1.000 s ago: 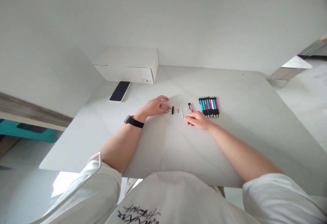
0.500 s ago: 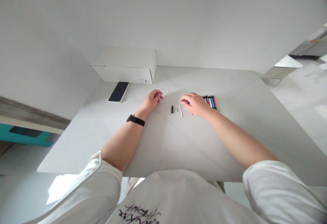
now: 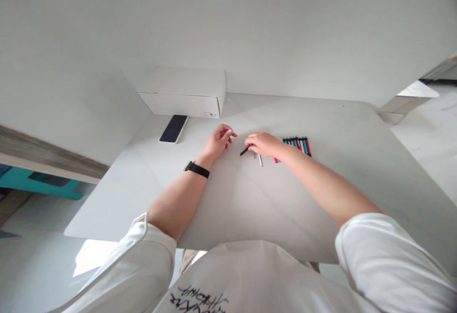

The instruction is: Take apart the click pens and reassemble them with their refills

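Note:
My right hand [image 3: 263, 144] pinches a short black pen part [image 3: 243, 151] at its upper end; the piece slants down to the left. Below that hand lies a thin silvery-white pen refill [image 3: 260, 161], its upper part covered by the fingers. A pink pen piece [image 3: 276, 160] shows just beside the palm. To the left, my left hand [image 3: 220, 141] hovers over or rests on the table with its fingers loosely apart and nothing visible in them. A tiny part near the refill is too small to make out.
Several coloured pens [image 3: 299, 144] lie in a row right of my right hand, partly behind the forearm. A phone [image 3: 173, 128] lies at the back left, in front of a white box [image 3: 182, 103] near the wall. The white table [image 3: 243, 208] carries everything.
My right hand has moved left from the refill to the black pen part and taken hold of it; the part now slants. My left hand keeps about the same place. The camera view has shifted slightly.

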`<state>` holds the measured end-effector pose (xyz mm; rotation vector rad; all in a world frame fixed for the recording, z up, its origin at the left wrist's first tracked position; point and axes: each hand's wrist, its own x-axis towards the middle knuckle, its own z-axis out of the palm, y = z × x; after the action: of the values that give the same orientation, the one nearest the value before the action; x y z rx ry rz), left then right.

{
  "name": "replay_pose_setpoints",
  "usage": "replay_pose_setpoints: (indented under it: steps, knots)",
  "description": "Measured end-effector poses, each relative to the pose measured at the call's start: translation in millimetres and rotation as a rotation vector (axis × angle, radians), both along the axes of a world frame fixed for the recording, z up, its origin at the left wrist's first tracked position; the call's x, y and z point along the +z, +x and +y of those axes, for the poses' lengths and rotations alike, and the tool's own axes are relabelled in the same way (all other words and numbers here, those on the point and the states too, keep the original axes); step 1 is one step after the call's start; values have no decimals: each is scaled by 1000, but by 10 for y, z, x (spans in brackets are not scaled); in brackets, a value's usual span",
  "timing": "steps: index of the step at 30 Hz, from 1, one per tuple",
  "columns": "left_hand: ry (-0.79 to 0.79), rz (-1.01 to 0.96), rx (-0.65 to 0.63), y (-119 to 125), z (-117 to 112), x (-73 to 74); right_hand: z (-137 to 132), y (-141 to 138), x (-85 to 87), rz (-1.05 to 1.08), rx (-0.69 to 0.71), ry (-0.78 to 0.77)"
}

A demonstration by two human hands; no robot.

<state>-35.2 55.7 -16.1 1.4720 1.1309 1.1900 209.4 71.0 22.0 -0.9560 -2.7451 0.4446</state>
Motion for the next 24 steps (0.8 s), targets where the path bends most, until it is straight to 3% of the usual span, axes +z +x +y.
replay_pose_setpoints:
  steps: [6,12,24]
  knots:
    - [-1,-13,-57,116,-36,-26,-243,189,39,366,-247,36]
    - [-43,-27,-161,260,-141,-37,-435,336,-38,476,-404,101]
    - [-69,69,-151,264,-218,-3,-559,328,-161,541,-384,107]
